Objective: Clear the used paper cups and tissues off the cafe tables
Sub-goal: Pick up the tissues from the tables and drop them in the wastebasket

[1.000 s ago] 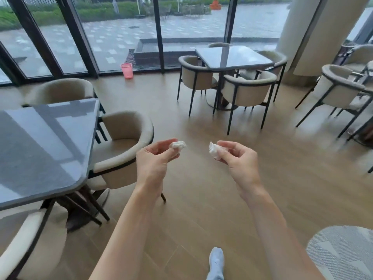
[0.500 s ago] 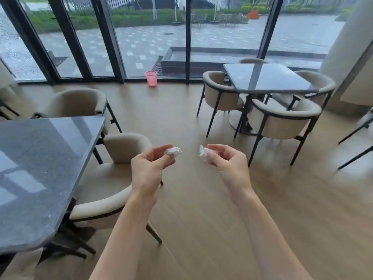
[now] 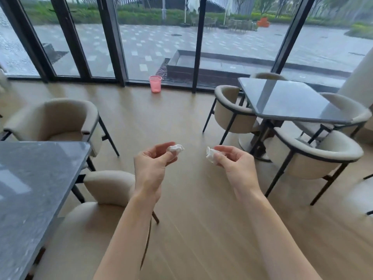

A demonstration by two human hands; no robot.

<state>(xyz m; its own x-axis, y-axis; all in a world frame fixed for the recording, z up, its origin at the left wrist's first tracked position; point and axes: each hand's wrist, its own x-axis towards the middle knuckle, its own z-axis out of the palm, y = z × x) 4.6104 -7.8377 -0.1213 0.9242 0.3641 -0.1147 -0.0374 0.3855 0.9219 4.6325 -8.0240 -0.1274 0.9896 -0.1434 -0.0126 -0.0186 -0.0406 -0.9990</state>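
Left hand [image 3: 150, 166] pinches one crumpled tissue [image 3: 175, 148]; right hand [image 3: 235, 165] pinches another tissue wad [image 3: 210, 155]. Straight beyond both hands, well apart, a pink bin [image 3: 155, 84] stands by the window, slightly nearer the left hand, likely the drop point.

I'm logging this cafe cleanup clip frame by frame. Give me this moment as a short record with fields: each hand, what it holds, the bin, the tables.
left hand: left hand pinches a crumpled tissue
right hand: right hand pinches a second tissue
bin: pink bin on the floor by the window, ahead of both hands
near table: grey table at left
far table: second table at right, chairs around it
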